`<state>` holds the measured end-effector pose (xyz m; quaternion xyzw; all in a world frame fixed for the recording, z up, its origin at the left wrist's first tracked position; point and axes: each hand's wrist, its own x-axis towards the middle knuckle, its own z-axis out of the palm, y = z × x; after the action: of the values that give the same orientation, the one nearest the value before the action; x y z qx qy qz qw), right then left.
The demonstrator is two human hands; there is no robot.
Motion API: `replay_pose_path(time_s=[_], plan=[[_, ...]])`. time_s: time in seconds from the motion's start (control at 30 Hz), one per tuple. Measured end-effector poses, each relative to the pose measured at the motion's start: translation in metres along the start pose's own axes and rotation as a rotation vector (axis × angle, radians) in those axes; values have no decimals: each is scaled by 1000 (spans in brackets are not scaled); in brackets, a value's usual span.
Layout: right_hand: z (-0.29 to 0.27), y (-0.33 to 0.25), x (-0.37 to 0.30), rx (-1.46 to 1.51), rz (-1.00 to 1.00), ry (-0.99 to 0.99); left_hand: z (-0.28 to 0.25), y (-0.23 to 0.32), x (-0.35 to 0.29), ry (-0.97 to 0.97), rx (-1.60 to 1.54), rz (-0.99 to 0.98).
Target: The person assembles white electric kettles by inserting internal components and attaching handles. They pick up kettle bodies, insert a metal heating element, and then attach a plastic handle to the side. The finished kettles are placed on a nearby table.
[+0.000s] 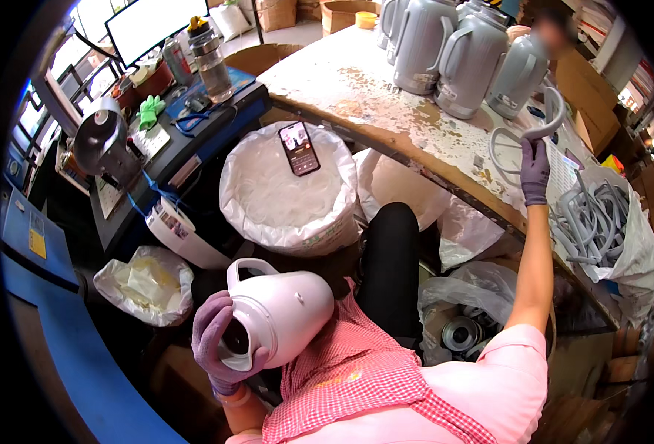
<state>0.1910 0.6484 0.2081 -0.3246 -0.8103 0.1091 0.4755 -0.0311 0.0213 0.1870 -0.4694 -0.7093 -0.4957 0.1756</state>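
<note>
A pale pinkish-white jug (297,307) lies tilted across my lap, its open mouth toward the left and its loop handle upward. My left hand (219,340), in a purple glove, is wrapped round the mouth end of it. Stretched out to the far right, my right hand (535,172), gloved alike, pinches a grey curved plastic handle (552,117) over the table edge. Just below and right of that hand, a plastic bag (632,255) holds many loose grey handle pieces (597,222). Several grey jugs (475,66) stand upright on the worn white table (327,70).
A phone (299,148) rests on a large white-lined bin (290,237) ahead. Left are a small lined bin (145,285), a white label roll (182,233), a water bottle (212,70) and a blue machine (68,333). Another person (552,33) is at the back right.
</note>
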Motion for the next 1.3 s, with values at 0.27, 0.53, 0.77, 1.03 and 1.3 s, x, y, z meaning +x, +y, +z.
replay_pose_path(time_s=[0.27,0.53,0.77,1.03,1.3], plan=[[29,-255,-122,608,-208,-704,26,16,-19,27,4,55],[135,-310,-236,2037,1327,-678,22,44,-30,-6,-37,10],[109,-350,-234,1608,902,-1090,27,58,-27,-152,-68,160],[113,-287,-246,1941,1235,-1067,28,-15,-27,-127,-721,-791],[90,-270,-256,2014,1115,-1014,77,-17,-33,-257,-1132,-849]])
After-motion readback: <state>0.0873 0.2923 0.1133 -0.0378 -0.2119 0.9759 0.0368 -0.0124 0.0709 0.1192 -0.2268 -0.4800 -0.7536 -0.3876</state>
